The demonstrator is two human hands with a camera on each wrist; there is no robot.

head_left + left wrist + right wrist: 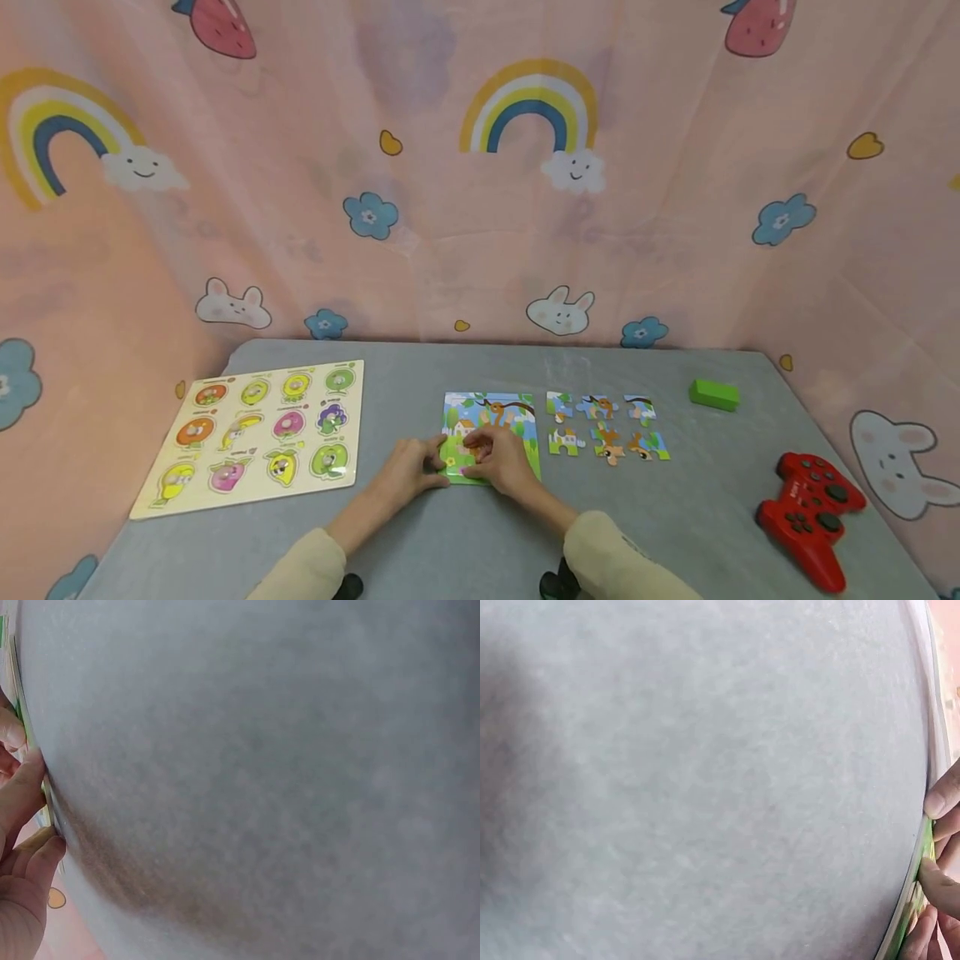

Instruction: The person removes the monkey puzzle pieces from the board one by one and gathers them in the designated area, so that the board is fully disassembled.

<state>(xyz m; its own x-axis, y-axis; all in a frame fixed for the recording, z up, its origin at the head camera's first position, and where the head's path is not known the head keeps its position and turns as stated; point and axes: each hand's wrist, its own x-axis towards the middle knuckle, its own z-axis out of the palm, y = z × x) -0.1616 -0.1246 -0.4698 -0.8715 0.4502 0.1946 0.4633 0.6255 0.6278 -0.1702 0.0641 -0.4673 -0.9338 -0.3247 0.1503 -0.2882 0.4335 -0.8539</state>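
Note:
A colourful jigsaw puzzle board (pixel 530 442) lies flat on the grey table, printed with trees, a house and animals. My left hand (pixel 408 467) holds its left edge, thumb near the front corner and fingers farther up the side. Over the board's lower middle, my right hand (pixel 504 458) bends its thumb and fingers down around a jigsaw piece, mostly hidden by the fingers. In the right wrist view, the thumb (pixel 939 889) touches the green surface. Several loose jigsaw pieces (pixel 597 407) lie in two rows just right of the board.
A cream board with fruit and vegetable pictures (pixel 258 454) lies at the left. Toward the back right is a green block (pixel 714 395). A red game controller (pixel 810 517) rests near the right edge. Behind the table (pixel 675 525) hangs a pink patterned curtain (pixel 450 250).

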